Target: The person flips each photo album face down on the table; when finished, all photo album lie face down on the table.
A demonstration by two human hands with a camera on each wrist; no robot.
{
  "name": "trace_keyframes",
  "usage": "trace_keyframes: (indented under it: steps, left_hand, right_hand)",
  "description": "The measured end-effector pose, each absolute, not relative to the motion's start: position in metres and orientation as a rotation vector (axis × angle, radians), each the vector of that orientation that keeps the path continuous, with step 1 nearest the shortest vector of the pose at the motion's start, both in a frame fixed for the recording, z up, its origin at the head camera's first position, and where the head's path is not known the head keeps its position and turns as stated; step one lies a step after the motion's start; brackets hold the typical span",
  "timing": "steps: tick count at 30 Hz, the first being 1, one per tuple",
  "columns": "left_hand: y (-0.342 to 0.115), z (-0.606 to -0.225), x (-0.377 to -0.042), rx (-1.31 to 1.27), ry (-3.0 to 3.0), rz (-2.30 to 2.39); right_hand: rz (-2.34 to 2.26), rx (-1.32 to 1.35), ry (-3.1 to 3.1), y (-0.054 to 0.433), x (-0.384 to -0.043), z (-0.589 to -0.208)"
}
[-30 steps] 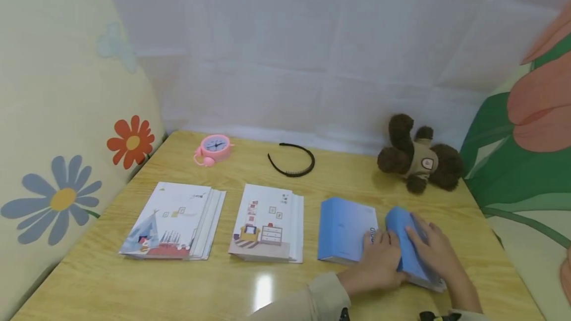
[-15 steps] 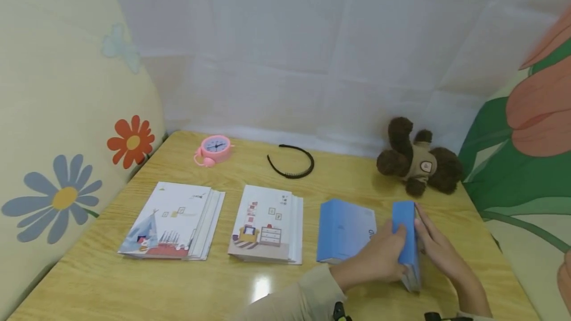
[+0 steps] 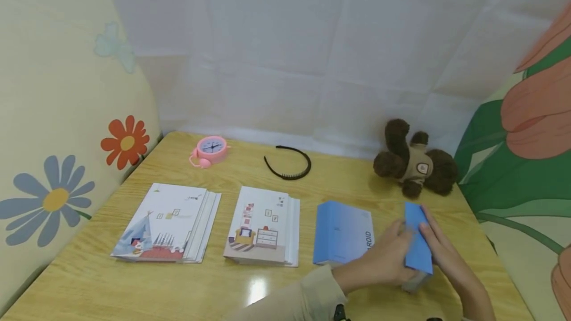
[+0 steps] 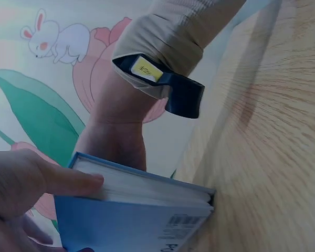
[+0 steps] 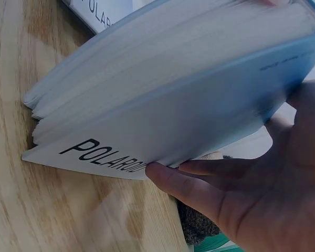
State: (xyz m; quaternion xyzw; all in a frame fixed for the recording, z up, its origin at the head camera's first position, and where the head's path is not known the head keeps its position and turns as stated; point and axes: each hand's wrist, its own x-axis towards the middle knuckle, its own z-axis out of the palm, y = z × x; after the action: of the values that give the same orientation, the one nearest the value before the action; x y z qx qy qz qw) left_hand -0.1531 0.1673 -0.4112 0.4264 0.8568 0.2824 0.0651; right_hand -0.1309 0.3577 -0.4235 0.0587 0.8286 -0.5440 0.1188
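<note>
A blue photo album point(image 3: 418, 241) marked POLAROID stands on the table, spine up and pages down, between the two hands. My left hand point(image 3: 385, 256) grips it from the left; in the left wrist view, the thumb point(image 4: 79, 181) reaches over the page edges. Against the right cover lies my right hand point(image 3: 446, 251). Its extended fingers point(image 5: 184, 184) touch that cover in the right wrist view. Just left of the hands lies a second blue album point(image 3: 341, 234), partly covered by the left forearm.
Two stacks of white illustrated books, a left stack point(image 3: 160, 222) and a middle stack point(image 3: 258, 224), lie on the wooden table point(image 3: 178, 291). Farther back are a pink alarm clock point(image 3: 211, 148), a black headband point(image 3: 308, 162) and a brown plush toy point(image 3: 417, 162). A white cloth point(image 3: 267, 63) hangs behind.
The right-hand album has gone from lying tilted to standing with its spine up, turned by both hands. My left hand has shifted slightly right with it. The second album stays put.
</note>
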Motion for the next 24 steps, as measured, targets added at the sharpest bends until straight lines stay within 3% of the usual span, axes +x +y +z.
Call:
trace_keyframes:
  steps: [7,24]
  left_hand:
    - [0.161,-0.436,-0.16,1.085,2.493,0.941]
    - [0.18,-0.459,-0.156,1.168,2.519,0.696]
  right_hand:
    - [-1.608,0.158,2.445,0.356,-0.13,-0.426]
    - [-1.691,0.271,2.499,0.365,-0.125,-0.423]
